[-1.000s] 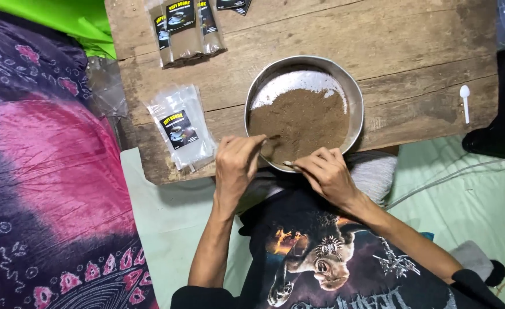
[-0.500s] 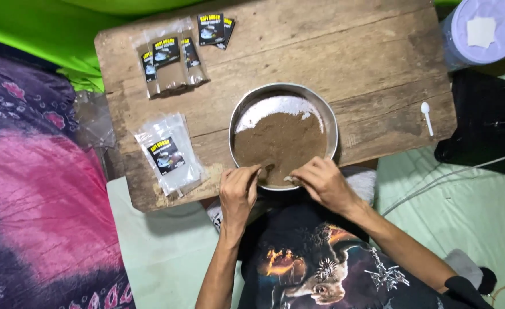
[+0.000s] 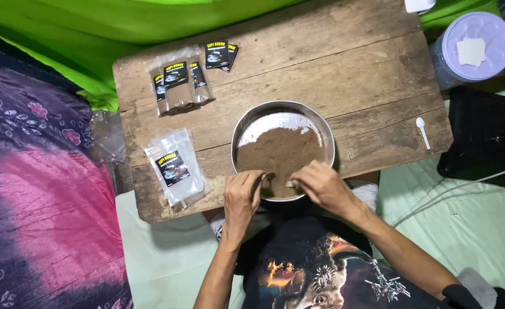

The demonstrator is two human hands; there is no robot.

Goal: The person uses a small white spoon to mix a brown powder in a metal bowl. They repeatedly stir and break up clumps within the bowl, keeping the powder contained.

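A dark cloth with pink flowers (image 3: 40, 189) fills the left of the scene, and a bright green sheet (image 3: 121, 28) lies along the far side. Between them sits the low wooden desk (image 3: 344, 63), made of rough planks. A lilac-lidded tub (image 3: 474, 48) stands off its far right corner, with a black bag (image 3: 481, 143) just near of it.

On the near middle of the desk rests a round metal pan (image 3: 283, 150), partly filled with brown powder (image 3: 281, 157); bare pale metal shows at its far side. The left hand (image 3: 242, 200) and the right hand (image 3: 321, 186) meet at the pan's near rim, both over the powder. The left fingers (image 3: 258, 178) are curled narrow, tips down in the powder; whether they pinch anything I cannot tell. The right fingers (image 3: 298, 182) are closed around a small pale object, too small to make out.

To the left of the pan lies a stack of clear empty pouches (image 3: 175, 167) with dark labels. At the far left stand filled pouches (image 3: 175, 86) side by side, with loose dark labels (image 3: 221, 55) just right of them. A small white spoon (image 3: 423, 131) lies near the desk's right edge, well apart from the pan.
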